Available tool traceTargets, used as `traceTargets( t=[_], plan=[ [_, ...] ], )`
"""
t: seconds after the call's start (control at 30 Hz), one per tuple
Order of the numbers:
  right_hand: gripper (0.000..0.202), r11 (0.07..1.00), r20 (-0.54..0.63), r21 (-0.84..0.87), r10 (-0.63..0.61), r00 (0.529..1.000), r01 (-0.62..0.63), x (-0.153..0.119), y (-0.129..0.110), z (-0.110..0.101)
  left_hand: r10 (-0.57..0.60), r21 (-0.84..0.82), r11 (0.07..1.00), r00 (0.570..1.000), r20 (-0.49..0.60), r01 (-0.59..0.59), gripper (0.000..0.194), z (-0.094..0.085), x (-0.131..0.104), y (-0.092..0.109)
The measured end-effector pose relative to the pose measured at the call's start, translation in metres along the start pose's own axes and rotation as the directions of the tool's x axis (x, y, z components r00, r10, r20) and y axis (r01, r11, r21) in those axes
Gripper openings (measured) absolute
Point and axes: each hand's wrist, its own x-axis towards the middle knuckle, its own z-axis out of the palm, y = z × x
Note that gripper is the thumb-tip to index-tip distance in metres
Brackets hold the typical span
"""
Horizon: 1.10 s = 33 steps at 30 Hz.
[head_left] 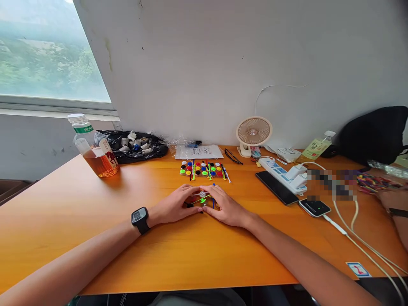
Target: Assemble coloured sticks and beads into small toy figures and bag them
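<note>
On the wooden table, my left hand [177, 204] and my right hand [227, 205] curve inward from either side, with their fingertips meeting. Between them lies a small group of coloured plastic discs and thin sticks [203, 199], mostly covered by my fingers. A green piece, a white disc and a blue stick show through the gap. Both hands press against the sides of this group. Just beyond my fingertips sit similar rows of coloured discs [204, 169], in red, yellow, green, blue, black and white, with green, black and white sticks between them.
A bottle of amber drink [98, 153] and a black plastic bag [156, 148] stand at left. Paper [199, 152], black tweezers [233, 156] and a small fan [254, 131] are behind. A phone [276, 187], power strip [282, 175] and cables lie right, near another person's arm [395, 204].
</note>
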Motion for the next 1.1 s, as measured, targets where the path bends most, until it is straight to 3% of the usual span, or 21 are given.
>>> traceTargets(
  t=[0.13,0.3,0.43,0.5,0.63,0.8,0.93,1.03,1.1],
  plan=[
    [0.037,0.991,-0.09,0.134,-0.012,0.996,0.024,0.003,-0.005,0.006,-0.028,-0.079,0.997,0.999,-0.033,0.025,0.03,0.002,0.001,0.0],
    [0.042,0.993,-0.176,0.084,-0.065,0.982,0.081,0.005,-0.017,0.0,0.081,-0.057,0.994,0.976,-0.204,-0.094,0.034,-0.004,0.0,0.004],
    [0.062,0.999,-0.103,-0.041,0.009,0.995,-0.013,0.001,-0.011,-0.005,0.065,-0.022,0.998,0.996,-0.066,-0.066,0.055,-0.006,0.001,0.006],
    [0.063,0.996,-0.057,-0.078,0.046,0.997,-0.051,-0.001,-0.004,-0.005,0.042,-0.015,0.999,0.999,-0.018,-0.043,0.055,-0.004,0.002,0.005],
    [0.056,0.998,0.027,-0.065,0.018,0.999,-0.016,-0.001,0.001,-0.004,0.033,-0.024,0.999,0.999,-0.039,-0.034,0.042,0.0,0.002,0.001],
    [0.052,0.998,0.03,0.057,-0.011,0.999,0.01,0.001,-0.009,-0.004,0.011,-0.109,0.994,0.995,-0.1,-0.022,0.039,0.0,0.003,0.002],
    [0.056,0.999,0.017,0.031,0.044,0.999,-0.045,-0.001,-0.006,-0.006,-0.002,-0.152,0.988,0.976,-0.219,-0.032,0.038,-0.018,0.007,0.02],
    [0.055,0.994,-0.057,0.002,0.108,0.992,-0.109,-0.005,0.003,-0.005,-0.011,-0.231,0.971,0.963,-0.271,-0.054,0.037,-0.043,0.002,0.051],
    [0.056,0.992,-0.097,0.004,0.128,0.987,-0.128,-0.007,0.008,-0.001,-0.026,-0.239,0.971,0.971,-0.236,-0.033,0.044,-0.058,-0.011,0.072]
  ],
)
